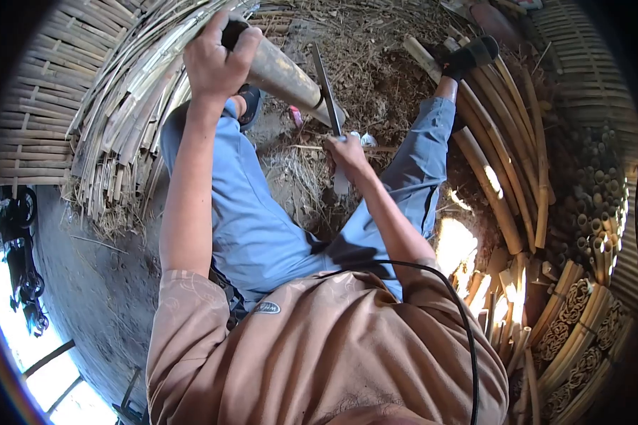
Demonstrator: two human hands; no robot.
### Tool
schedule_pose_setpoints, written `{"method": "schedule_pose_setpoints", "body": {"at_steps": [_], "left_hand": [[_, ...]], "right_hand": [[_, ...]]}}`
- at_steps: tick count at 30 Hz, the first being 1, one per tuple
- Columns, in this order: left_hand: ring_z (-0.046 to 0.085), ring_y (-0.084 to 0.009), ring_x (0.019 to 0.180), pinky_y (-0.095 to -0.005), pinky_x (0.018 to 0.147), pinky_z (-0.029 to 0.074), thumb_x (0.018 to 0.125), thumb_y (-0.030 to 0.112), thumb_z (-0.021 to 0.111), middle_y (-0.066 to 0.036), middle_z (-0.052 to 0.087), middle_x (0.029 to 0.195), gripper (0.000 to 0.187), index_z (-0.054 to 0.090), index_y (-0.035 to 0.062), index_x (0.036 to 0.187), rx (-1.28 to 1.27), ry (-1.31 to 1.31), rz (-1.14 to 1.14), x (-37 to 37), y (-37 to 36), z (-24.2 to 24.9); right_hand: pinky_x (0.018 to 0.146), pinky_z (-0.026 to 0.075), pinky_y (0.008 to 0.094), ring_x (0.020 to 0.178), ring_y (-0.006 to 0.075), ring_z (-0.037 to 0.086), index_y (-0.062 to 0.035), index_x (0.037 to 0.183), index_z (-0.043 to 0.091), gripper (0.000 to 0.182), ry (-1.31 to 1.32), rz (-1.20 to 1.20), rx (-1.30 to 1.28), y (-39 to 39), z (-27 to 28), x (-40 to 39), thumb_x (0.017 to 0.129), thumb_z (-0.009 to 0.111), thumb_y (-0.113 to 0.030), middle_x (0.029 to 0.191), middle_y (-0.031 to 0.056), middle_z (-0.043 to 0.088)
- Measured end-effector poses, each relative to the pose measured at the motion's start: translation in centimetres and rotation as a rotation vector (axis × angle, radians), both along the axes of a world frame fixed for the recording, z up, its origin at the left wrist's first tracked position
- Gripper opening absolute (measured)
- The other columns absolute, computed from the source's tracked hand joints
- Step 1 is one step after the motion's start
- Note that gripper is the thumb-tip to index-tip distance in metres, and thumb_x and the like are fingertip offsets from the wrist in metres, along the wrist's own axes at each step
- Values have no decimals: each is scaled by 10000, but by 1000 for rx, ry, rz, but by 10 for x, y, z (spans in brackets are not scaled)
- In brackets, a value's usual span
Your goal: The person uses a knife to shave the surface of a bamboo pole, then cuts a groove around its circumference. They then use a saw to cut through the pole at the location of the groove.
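My left hand [220, 57] is closed around the upper, hollow end of a thick bamboo tube [283, 72], fingers over its rim by the dark opening. From there the tube slants down to the right, its lower end close over the ground between my feet. In my right hand [347, 156] is a long, straight-bladed knife [322, 74], gripped in a closed fist. Its narrow grey blade points away from me and crosses the tube near the lower end. Below the fist a flat grey part [341, 182] sticks out toward my lap.
Split bamboo strips [131, 106] are heaped at left, beside a woven bamboo wall [32, 106]. Bamboo poles [500, 134] lie by my right foot [471, 58]. Bundled bamboo pieces [574, 322] stand at lower right. Shavings [376, 60] cover the ground; a motorcycle [25, 265] is far left.
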State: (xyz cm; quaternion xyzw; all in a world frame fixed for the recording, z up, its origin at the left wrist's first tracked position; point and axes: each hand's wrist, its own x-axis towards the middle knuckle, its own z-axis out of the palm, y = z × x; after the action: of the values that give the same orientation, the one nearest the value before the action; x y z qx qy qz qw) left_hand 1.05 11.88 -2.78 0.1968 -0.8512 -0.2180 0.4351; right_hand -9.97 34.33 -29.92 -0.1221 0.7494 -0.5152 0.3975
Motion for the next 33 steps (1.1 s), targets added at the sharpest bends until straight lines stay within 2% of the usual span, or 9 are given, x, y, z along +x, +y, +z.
{"method": "schedule_pose_setpoints", "body": {"at_steps": [7,10,13,17,18,22,26,29,33], "left_hand": [[679,-199,682,-339,675,540,881,295,711,-78,719,762,228,711,87,975,18,56,-17,-1,8,0],[679,-196,685,-334,676,540,875,293,718,-79,718,762,229,714,87,974,48,57,-33,-4,13,2],[717,-280,703,-380,669,553,848,335,734,-105,729,760,272,725,99,983,-40,49,-8,-1,1,-6],[729,-316,700,-406,661,561,841,349,732,-108,731,748,267,709,96,924,-31,67,16,1,1,-4],[730,-317,702,-407,661,561,843,347,731,-108,734,753,265,705,93,916,12,35,-4,2,6,-3],[726,-319,701,-404,656,558,848,336,727,-115,735,761,253,705,94,915,13,51,11,0,5,-4],[724,-323,691,-413,658,557,830,362,735,-115,733,757,278,693,92,879,-37,34,2,-3,6,-3],[721,-329,679,-429,657,555,830,361,734,-116,723,738,279,689,97,909,-60,68,32,-1,3,-1],[717,-351,681,-440,656,554,842,343,722,-129,723,740,280,694,77,925,-48,39,53,-4,7,-2]], "right_hand": [[441,455,293,522,102,577,58,966,689,179,220,-54,-380,3,142,1,904,620,-95,655,39,636],[443,441,263,509,86,565,14,910,662,86,298,-161,-493,-6,108,0,907,620,-61,632,9,606],[482,446,361,552,161,581,71,898,666,269,288,-12,10,-4,31,4,856,677,-194,670,57,640],[506,461,378,557,169,589,93,950,674,329,223,7,-116,-4,62,0,860,665,-223,679,68,647],[502,461,361,547,155,581,77,969,677,302,187,67,65,-7,79,-3,877,663,-210,670,63,641],[465,448,285,540,98,567,47,942,670,181,313,-157,-336,-15,131,4,895,641,-125,665,37,627],[484,475,324,585,177,632,84,884,657,244,414,-80,-127,-16,33,5,886,644,-160,661,87,655],[543,487,389,598,178,608,87,787,653,285,140,0,27,-6,57,7,844,649,-192,665,105,653],[572,499,367,586,172,602,94,853,672,290,268,50,48,-14,3,-8,834,660,-195,653,102,643]]}}
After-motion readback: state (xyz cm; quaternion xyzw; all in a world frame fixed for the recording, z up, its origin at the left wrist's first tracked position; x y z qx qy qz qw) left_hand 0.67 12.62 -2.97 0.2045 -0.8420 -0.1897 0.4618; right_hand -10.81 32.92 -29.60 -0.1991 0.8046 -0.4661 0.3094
